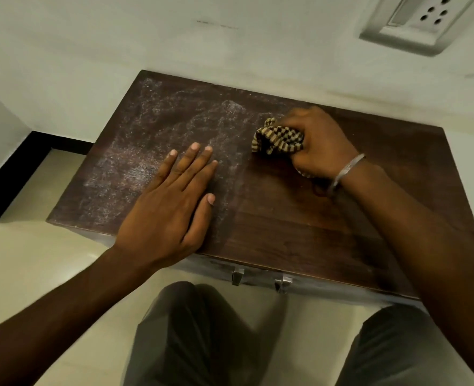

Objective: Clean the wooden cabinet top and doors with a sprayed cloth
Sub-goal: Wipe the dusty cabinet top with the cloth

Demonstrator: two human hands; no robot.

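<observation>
A low dark wooden cabinet [286, 218] stands against a pale wall. Its top carries a whitish dusty film over the left half, while the right half looks darker and bare. My right hand [319, 143] grips a bunched tan-and-black checked cloth [279, 139] and holds it down on the top near the back right. My left hand [172, 207] lies flat on the top near the front edge, fingers straight and spread. Two metal door handles [261, 278] show just under the front edge; the doors themselves are mostly hidden.
The wall [174, 51] runs right behind the cabinet, with a switch and socket plate [414, 23] at the upper right. A black skirting [16, 179] lines the pale tiled floor [21, 274] on the left. My knees in grey trousers [191, 338] are close to the cabinet front.
</observation>
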